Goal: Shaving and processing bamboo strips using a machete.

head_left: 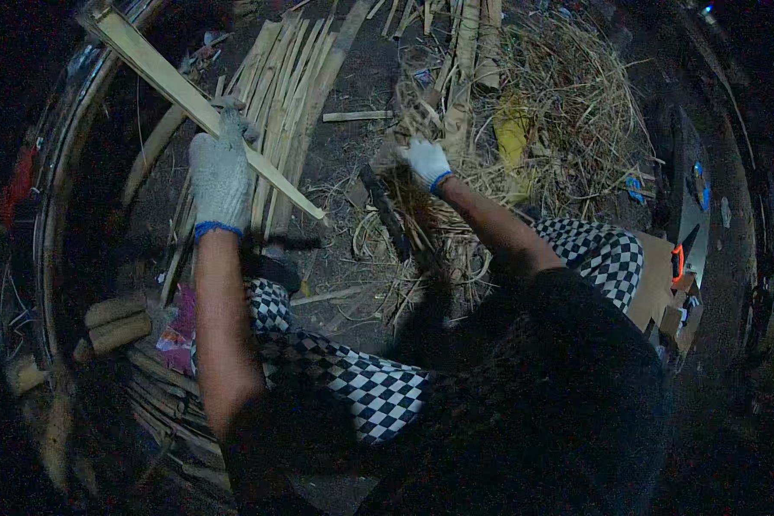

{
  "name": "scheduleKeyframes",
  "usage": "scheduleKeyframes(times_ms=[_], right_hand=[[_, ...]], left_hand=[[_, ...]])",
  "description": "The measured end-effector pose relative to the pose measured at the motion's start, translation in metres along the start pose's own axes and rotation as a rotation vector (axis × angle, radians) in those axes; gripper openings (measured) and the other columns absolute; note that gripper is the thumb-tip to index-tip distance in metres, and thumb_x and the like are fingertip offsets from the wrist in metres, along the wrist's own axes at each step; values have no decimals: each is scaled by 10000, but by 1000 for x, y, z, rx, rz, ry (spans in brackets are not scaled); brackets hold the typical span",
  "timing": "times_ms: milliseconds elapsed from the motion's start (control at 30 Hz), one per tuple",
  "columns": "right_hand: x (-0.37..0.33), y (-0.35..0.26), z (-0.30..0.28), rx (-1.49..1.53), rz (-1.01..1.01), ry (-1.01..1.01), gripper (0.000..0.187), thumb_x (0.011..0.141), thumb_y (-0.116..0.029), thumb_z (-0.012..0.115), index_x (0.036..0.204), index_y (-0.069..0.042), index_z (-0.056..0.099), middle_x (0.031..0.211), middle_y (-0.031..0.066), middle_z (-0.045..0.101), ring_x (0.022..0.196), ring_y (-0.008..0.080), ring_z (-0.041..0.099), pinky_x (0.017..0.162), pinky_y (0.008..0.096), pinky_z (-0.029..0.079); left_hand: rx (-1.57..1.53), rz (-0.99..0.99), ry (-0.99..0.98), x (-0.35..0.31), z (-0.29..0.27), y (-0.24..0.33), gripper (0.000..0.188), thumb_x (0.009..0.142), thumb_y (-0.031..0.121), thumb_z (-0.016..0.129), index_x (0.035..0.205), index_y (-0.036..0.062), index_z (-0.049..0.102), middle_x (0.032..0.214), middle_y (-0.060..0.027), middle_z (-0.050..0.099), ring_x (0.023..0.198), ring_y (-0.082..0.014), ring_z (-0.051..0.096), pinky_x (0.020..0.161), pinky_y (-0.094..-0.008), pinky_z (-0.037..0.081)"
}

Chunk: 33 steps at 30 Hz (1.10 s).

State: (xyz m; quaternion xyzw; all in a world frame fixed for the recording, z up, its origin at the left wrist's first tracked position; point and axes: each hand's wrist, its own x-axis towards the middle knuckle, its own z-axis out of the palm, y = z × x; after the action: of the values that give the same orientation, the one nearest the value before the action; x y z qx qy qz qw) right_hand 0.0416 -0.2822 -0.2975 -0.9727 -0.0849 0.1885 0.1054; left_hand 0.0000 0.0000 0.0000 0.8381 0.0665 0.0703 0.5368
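Observation:
My left hand (219, 176), in a pale knit glove with a blue cuff, is closed around a long split strip of wood or bamboo (168, 79). The strip slants from the upper left down to a narrow tip at the right of the hand. Further right, my right hand (426, 163), gloved in white, has its fingers curled at a tangle of brown shavings (417, 112). What it grips is blurred and too dark to name. A dark, long piece (385, 211) stands just below that hand, between my knees.
Several split strips (288, 82) lie side by side beyond my left hand. A heap of thin shavings (568, 112) with a yellow piece (512, 129) covers the far right. Cut round poles (119, 322) lie at the left. An orange-handled tool (679, 260) is by cardboard (654, 279) at right.

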Motion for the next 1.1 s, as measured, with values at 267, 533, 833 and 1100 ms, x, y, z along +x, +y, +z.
scheduleKeyframes(times_ms=[267,533,833,1100], right_hand=[[10,15,44,-441,-106,-40,316,859,-264,540,1170,-212,560,1130,94,587,1044,297,563,830,482,413],[-67,-4,52,-292,-101,-365,815,611,-411,744,1298,-146,396,1168,143,541,1095,330,517,883,503,411],[-131,16,117,-526,-112,209,469,851,-207,474,1318,-195,422,1191,209,473,1082,398,464,872,621,319],[-83,39,103,-262,-109,159,170,745,-148,557,860,-63,649,734,125,637,698,290,631,611,429,460]], left_hand=[[85,154,99,7,-2,-1,319,948,281,473,993,2,620,717,-56,602,646,-119,545,598,-296,427],[105,72,79,10,-4,-11,385,928,333,494,913,-20,646,680,-75,600,641,-140,551,600,-303,424],[112,64,-7,3,8,-8,393,941,352,479,943,-10,633,699,-55,599,649,-136,541,603,-309,421],[-92,100,-31,2,18,-5,267,955,261,471,1010,28,589,719,-18,561,659,-94,524,610,-248,414]])
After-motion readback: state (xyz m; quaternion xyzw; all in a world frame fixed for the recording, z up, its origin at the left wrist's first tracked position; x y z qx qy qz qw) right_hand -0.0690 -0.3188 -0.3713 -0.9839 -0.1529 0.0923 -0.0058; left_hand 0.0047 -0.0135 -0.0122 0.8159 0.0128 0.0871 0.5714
